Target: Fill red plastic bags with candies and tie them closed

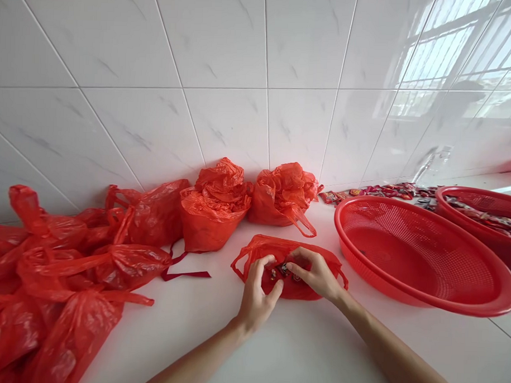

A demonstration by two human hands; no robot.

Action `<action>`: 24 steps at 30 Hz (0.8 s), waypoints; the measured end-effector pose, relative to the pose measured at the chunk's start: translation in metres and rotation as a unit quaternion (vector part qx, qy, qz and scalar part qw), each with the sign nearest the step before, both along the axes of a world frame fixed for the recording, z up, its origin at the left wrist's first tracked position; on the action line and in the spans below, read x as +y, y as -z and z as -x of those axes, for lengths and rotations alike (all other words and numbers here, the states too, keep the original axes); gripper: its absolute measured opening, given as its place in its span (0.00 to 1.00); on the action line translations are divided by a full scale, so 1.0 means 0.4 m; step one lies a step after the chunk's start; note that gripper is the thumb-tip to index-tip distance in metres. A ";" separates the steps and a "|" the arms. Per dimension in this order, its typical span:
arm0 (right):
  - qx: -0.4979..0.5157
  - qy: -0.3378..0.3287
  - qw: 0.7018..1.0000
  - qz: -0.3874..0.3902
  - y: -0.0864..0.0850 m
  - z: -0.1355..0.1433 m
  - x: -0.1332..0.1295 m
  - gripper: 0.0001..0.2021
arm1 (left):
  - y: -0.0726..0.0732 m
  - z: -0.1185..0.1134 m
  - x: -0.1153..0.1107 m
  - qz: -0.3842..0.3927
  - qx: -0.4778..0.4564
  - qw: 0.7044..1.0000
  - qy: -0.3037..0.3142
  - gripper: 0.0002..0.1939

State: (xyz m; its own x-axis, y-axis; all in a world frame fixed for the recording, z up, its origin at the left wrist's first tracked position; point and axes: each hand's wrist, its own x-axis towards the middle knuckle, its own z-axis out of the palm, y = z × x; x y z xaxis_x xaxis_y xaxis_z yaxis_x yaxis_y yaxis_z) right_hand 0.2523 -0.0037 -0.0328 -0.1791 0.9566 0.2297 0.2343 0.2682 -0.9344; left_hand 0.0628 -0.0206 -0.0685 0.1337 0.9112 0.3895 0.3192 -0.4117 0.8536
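A red plastic bag [262, 245] lies spread on the white counter in front of me, with small dark and red wrapped packets [296, 277] inside it. My left hand [257, 296] is over the bag's near left side, thumb and fingers apart, nothing seen between them. From the right, my right hand [315, 272] reaches into the bag. Its thumb and fingers are closed at a small dark wrapped packet [283, 268]. The fingertips partly cover that packet, so its exact kind does not show.
Tied red bags [78, 325] pile up at the left. Two bunched red bags, one here [215, 218], stand by the tiled wall. At right are a large red mesh basket [387, 246], another basket [481, 213] holding packets, and loose packets [389, 190] behind. A dark red ribbon [185, 275] lies left.
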 end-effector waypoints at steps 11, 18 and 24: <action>-0.181 0.063 0.975 -0.114 0.002 -0.056 0.025 0.13 | 0.017 0.002 -0.001 -0.112 0.138 0.984 -0.028 0.27; -0.294 0.031 0.953 -0.071 -0.048 -0.087 0.014 0.14 | 0.015 0.002 -0.003 -0.123 0.175 0.975 -0.055 0.26; -0.401 0.012 0.916 -0.010 -0.053 -0.079 0.003 0.24 | 0.015 0.006 0.000 -0.111 0.199 0.973 -0.047 0.25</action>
State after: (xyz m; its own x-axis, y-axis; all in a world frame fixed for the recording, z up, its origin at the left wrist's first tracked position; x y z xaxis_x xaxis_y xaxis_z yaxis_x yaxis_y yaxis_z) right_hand 0.2840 -0.0024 -0.0114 -0.2764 0.9597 0.0509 0.8492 0.2687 -0.4545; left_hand 0.0606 -0.0205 -0.0746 0.2339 0.8266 0.5119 0.6518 -0.5240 0.5483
